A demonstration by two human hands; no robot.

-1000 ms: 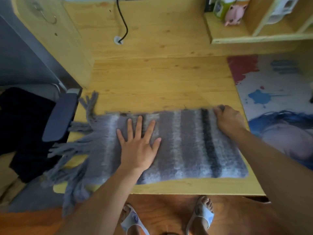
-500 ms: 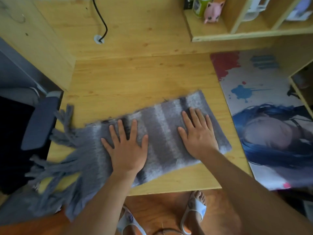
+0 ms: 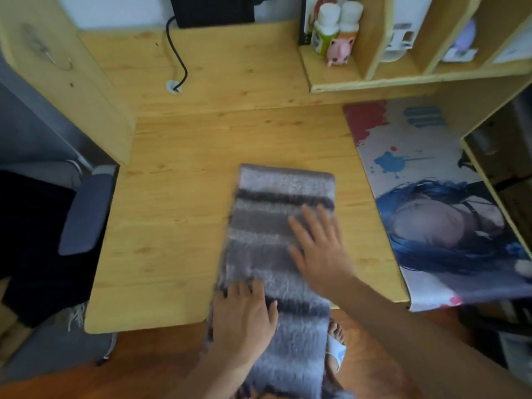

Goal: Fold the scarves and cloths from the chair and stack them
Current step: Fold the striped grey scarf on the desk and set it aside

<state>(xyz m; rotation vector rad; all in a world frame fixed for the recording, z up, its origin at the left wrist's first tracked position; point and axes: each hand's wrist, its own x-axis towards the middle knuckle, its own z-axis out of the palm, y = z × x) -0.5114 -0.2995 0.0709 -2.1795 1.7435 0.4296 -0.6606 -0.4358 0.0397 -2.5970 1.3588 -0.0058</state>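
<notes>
On the tabletop [image 3: 172,240] lay the striped grey scarf [image 3: 276,226], running lengthwise away from the person, its near end hanging over the front edge. The left hand [image 3: 244,315] pressed flat near that edge, fingers straight and together. The right hand [image 3: 319,249] rested flat mid-scarf, fingers spread. A chair [image 3: 83,214] stood left.

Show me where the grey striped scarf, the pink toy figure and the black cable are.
grey striped scarf [image 3: 267,223]: head view, middle stripes.
pink toy figure [image 3: 340,50]: head view, its face.
black cable [image 3: 179,57]: head view, mid-length.
</notes>
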